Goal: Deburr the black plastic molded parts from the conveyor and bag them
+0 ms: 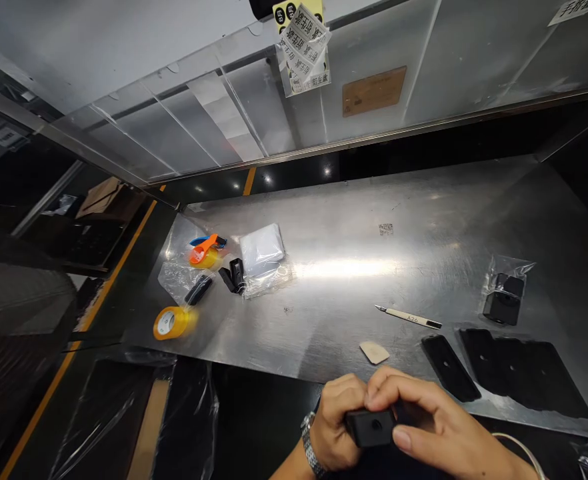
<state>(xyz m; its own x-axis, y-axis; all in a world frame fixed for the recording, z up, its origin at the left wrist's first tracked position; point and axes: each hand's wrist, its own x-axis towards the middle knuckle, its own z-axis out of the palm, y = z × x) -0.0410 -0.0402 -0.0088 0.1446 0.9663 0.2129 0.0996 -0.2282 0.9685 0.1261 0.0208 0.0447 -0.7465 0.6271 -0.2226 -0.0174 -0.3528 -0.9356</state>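
At the near edge of a metal counter, I hold a small black block close to my body, its holed end facing up toward me. My left hand, a metal-banded watch on the wrist, curls around the block; my right hand arches over it, fingertips at the top edge and thumb by the side (whether that closes into a pinch, I cannot tell). Just beyond lie a beige pad and a slim knife marked A26. To the right, a single black panel rests beside a row of black panels, with a bagged black part behind. Across at left sit a white packet and a yellow tape roll.
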